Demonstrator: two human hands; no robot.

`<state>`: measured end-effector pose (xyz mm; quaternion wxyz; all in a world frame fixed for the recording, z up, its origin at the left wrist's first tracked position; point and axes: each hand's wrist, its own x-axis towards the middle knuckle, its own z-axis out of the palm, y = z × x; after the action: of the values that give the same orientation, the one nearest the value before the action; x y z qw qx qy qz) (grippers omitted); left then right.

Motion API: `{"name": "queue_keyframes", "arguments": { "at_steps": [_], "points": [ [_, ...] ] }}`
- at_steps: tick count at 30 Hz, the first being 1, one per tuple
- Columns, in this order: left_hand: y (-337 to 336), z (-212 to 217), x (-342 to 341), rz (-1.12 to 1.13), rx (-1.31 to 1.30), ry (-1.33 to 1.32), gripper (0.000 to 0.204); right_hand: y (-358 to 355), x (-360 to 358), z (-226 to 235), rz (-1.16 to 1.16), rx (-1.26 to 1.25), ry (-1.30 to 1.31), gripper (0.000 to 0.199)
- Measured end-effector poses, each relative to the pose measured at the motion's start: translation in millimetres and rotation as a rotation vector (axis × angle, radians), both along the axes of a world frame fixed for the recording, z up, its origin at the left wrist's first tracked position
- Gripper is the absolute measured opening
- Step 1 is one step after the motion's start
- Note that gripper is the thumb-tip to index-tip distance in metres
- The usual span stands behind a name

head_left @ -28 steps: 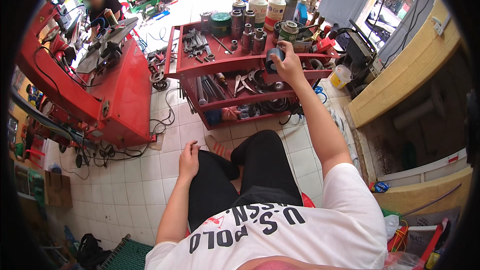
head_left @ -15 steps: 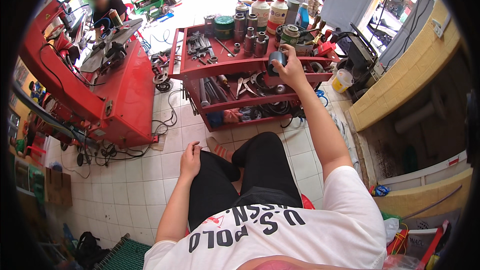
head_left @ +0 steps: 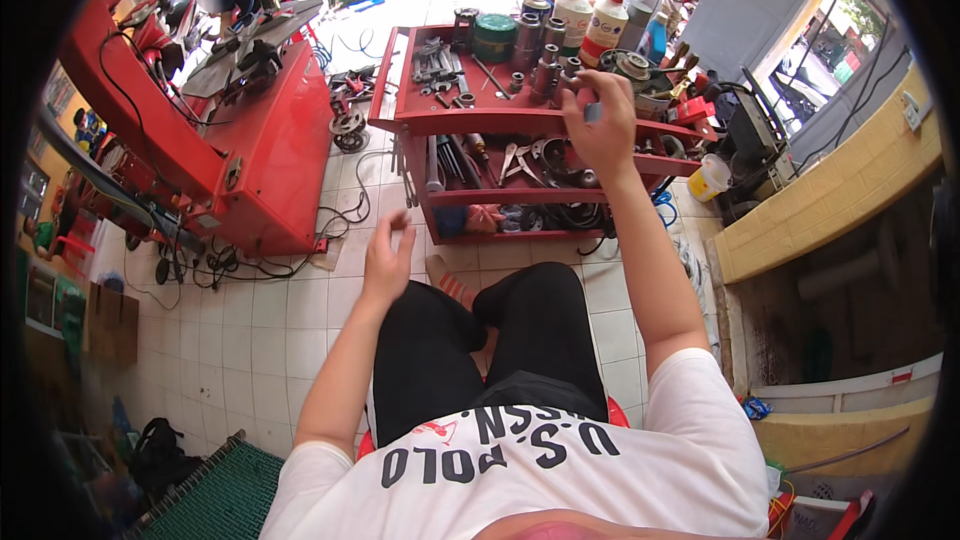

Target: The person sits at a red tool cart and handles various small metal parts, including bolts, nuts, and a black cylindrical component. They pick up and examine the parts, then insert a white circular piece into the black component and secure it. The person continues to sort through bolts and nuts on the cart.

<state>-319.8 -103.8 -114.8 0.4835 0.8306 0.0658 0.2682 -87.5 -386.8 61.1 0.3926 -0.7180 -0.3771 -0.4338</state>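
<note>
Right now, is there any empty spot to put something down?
Yes: the white tiled floor between the red machine and the person's knee is bare, beside the raised left hand. The red tool cart is crowded on every shelf; the right hand holds a small item over its top.

Single head view, looking down and forward over lap; near red cart (head_left: 480, 122), fisheye edges bent.

The right arm extends straight forward, elbow nearly locked; the right hand (head_left: 598, 120) is raised with fingers curled closed in a grip. The left forearm angles upward, and the left hand (head_left: 385, 258) hangs in mid-air, fingers loosely spread, palm free.
</note>
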Motion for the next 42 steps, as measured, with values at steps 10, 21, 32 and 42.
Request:
{"name": "queue_keyframes", "arguments": {
  "at_steps": [10,21,32,42],
  "points": [
    [80.8,141.4,203.1,-0.03,0.34,-0.302,0.041,140.7,108.4,-54.2,-0.024,-0.489,0.633,0.023],
    [121.9,94.0,282.8,0.065,0.634,-0.126,0.07,173.5,129.2,-88.9,-0.114,-0.347,0.62,0.026],
    [119.5,99.2,279.6,0.092,0.483,-0.083,0.065,154.3,140.9,-88.1,0.313,0.523,1.069,0.022],
    [112.4,101.4,280.3,0.06,0.637,0.061,0.056,150.8,135.0,-84.8,0.374,0.656,1.02,0.019]
  ]
}}
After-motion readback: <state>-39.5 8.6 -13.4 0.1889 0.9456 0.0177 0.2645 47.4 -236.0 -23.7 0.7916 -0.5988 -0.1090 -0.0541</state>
